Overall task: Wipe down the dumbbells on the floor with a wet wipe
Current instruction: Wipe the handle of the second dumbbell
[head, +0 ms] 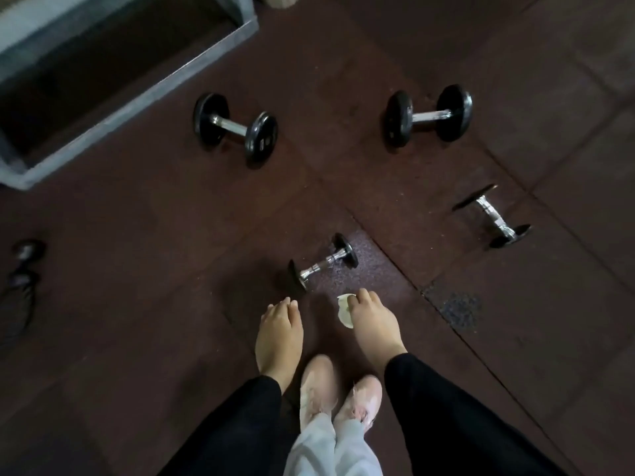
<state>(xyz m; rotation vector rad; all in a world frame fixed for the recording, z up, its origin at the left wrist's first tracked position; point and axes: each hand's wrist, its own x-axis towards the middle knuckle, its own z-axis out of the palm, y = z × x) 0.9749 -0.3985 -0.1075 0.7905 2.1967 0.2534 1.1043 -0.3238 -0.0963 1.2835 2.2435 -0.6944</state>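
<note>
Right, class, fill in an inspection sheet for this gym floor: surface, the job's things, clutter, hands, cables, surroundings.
Surface: dark reddish-brown rubber floor tiles, seams visible, a speckled patch at right.
Job's things: four black-ended chrome-handled dumbbells: far left dumbbell, far right dumbbell, right dumbbell, nearest dumbbell; white wet wipe.
Clutter: blurred dark object at left edge, cannot tell what.
Hands: left hand holds nothing, fingers relaxed; right hand grips the wipe.
Cables: dark cord trailing from the blurred object.
Surroundings: grey-framed rack base upper left; pink shoes.
</note>
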